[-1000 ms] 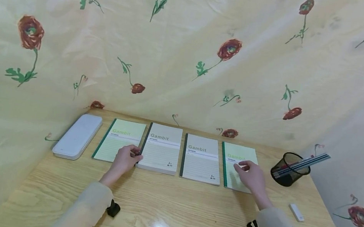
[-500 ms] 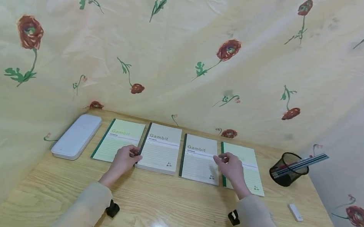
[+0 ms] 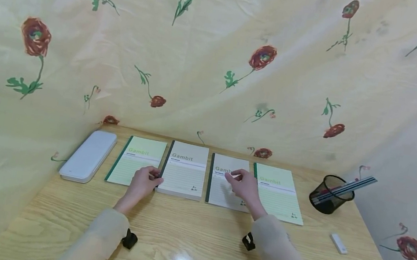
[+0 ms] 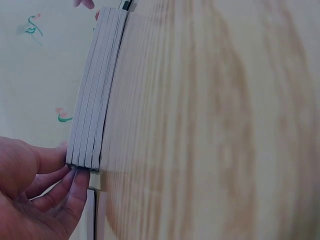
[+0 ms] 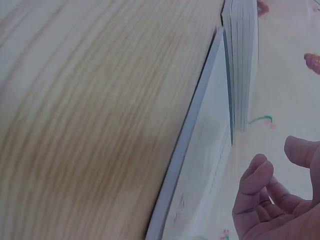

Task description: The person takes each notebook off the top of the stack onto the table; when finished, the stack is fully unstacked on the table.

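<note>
Four-cornered "Gambit" notebooks lie in a row. My left hand [image 3: 144, 179] is at the black spine of the thick grey notebook stack [image 3: 183, 175]; in the left wrist view the thumb lies at the top cover's edge and the fingertips at the spine of the stack [image 4: 95, 90]. My right hand [image 3: 243, 186] hovers over the thinner grey notebook [image 3: 219, 193], fingers loosely bent and holding nothing; the right wrist view shows a gap between the hand [image 5: 280, 195] and that notebook [image 5: 200, 150]. Green-spined notebooks lie at the left [image 3: 127, 163] and right [image 3: 279, 197] ends.
A white case [image 3: 89, 155] sits at the back left of the wooden table [image 3: 186, 233]. At the right stand a black mesh pen cup [image 3: 326, 202] with striped pencils and, nearer, a small white eraser-like block [image 3: 338, 243]. A flowered cloth [image 3: 210, 59] hangs behind.
My right hand has moved left, from over the right green-spined notebook to over the thinner grey one. The left hand and the notebooks have stayed in place.
</note>
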`<state>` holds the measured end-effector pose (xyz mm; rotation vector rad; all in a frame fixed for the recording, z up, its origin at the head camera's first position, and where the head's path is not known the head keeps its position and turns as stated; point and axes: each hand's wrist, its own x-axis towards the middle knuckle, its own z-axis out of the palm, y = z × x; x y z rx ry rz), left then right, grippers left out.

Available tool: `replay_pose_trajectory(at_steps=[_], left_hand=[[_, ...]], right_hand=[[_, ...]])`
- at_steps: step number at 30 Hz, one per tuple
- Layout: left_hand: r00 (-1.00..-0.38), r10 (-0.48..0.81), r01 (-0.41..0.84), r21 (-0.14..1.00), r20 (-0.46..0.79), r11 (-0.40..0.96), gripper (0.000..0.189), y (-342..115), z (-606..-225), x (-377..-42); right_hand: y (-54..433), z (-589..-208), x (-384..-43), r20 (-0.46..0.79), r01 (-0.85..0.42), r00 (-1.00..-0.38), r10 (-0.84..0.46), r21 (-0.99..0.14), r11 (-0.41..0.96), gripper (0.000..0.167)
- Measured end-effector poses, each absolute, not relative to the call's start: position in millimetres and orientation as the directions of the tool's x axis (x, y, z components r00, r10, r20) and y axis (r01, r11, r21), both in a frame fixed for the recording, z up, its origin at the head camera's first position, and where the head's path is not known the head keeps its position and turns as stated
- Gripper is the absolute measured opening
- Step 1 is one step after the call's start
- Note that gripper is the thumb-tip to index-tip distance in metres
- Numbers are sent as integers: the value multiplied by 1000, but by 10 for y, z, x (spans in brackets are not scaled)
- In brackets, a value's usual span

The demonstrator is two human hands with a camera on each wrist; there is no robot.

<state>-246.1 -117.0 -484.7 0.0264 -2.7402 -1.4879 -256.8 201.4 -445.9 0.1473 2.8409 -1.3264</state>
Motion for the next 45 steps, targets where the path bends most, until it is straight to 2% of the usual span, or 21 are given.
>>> replay_pose_trajectory(at_steps=[15,26,45], left_hand=[[-1000,-26,-4,836,12,548,29,-1172,-4847,-2462],[-999,-37,-18,831,3,555,30,-1159,-4842,-2457],[-999,-27,7,832,27,555,30,-1170,-4857,-2458]], right_hand=[[1611,-4605,-2614,-71,100,-995,73,-815,570,37],[1383,-4665,-2607,-75,92,-996,53,-816,570,39],[1190,-4683,-2565,-11,13,-1000,6,-789,614,42]])
